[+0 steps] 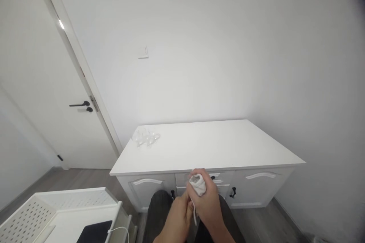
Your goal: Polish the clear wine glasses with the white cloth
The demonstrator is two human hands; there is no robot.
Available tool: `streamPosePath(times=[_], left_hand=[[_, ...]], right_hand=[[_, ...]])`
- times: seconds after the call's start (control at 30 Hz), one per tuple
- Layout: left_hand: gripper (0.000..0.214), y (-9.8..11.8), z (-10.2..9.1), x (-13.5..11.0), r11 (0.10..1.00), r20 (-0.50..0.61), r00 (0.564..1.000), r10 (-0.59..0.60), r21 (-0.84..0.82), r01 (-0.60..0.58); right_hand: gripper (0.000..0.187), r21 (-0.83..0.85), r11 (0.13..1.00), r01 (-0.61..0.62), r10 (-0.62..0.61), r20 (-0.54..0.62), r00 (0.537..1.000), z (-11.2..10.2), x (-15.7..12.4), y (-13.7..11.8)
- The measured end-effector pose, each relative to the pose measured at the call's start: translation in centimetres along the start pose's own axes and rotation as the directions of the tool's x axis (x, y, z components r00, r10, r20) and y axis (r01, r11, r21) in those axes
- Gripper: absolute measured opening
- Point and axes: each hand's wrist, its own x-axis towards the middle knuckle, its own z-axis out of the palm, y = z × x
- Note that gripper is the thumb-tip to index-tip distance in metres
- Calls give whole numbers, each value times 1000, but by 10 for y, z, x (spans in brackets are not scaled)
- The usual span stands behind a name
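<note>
Low in the middle of the head view, my right hand (209,201) is closed around a small bunched white cloth or pouch (197,184) with a white string hanging from it. My left hand (176,217) sits just below and left of it, fingers curled and touching the string and the right hand. Both hands hover above my dark-trousered knees, in front of a white cabinet (205,148).
A cluster of small clear glass items (145,137) lies at the cabinet top's back left corner. The cabinet has doors and drawers with black knobs. A white perforated tray (42,209) with a dark phone (95,232) and white cable stands at lower left. A white door (42,95) is on the left.
</note>
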Motion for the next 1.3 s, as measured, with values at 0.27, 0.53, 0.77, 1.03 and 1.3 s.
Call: streamPosePath(times=[0.27,0.53,0.77,1.03,1.3], left_hand=[[78,-25,-1,4,878,162,966,-201,-407,251],[74,-42,1,2,947,59,997,-53,-313,69],[72,-38,2,1,977,-108,987,-118,-193,96],[80,-22,6,3,881,394,914,-101,-391,266],[64,-28,4,2,1000,-120,993,-19,11,21]], right_hand=[[68,359,850,-385,282,307,909,6,-6,7],[58,327,916,-234,121,331,936,1,-5,2],[63,254,940,-227,203,118,972,12,-11,16],[65,495,791,-361,120,453,884,-11,5,8],[57,82,992,-93,104,-132,986,8,-8,29]])
